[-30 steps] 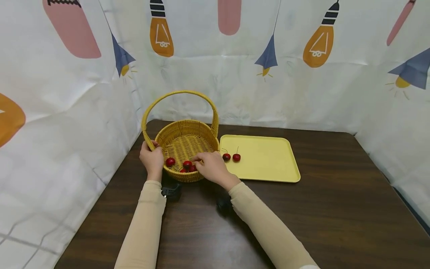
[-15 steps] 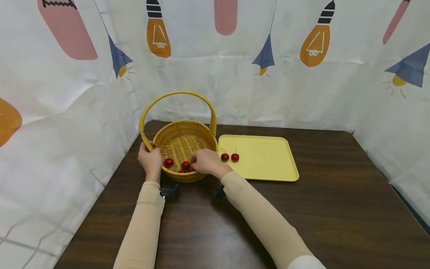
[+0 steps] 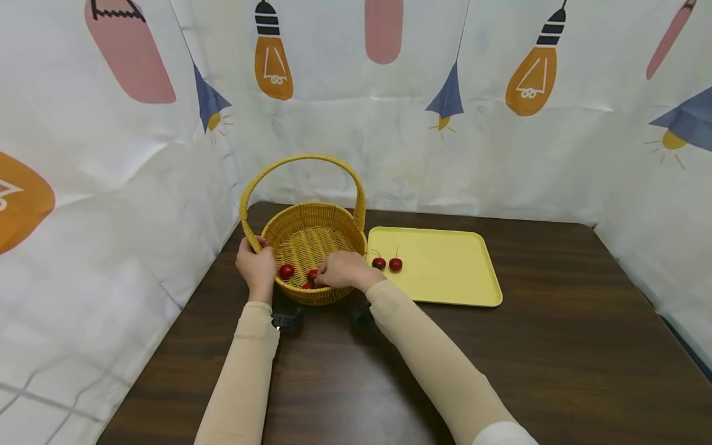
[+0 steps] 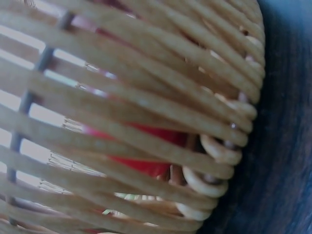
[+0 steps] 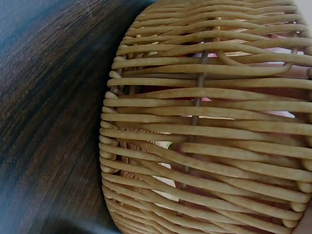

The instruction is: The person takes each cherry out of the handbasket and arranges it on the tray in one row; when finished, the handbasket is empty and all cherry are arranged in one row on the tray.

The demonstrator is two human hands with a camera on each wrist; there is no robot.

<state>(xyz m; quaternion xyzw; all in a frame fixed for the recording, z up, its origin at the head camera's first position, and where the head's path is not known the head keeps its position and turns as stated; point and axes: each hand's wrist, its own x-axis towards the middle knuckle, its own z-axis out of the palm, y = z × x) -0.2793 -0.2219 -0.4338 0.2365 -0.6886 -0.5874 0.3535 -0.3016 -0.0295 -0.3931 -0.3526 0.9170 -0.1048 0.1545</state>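
A round yellow wicker basket with a tall arched handle stands at the back left of the table. My left hand grips its left side where the handle meets the rim. My right hand reaches over the near right rim, fingers bent down at the cherries inside. One red cherry lies apart at the left of the basket, while another cherry lies by my right fingertips. Those fingers partly cover the cherries there, and I cannot tell whether they pinch one. Red shows through the weave in the left wrist view.
Right of the basket lies a pale yellow tray, close against it. Two stemmed cherries, one dark and one red, sit at its left end. The dark wood table meets a printed white cloth behind.
My right hand has dipped lower into the basket, its fingertips now covering more of the cherries at the near side. The left hand keeps its hold on the basket. The head view has shifted slightly.
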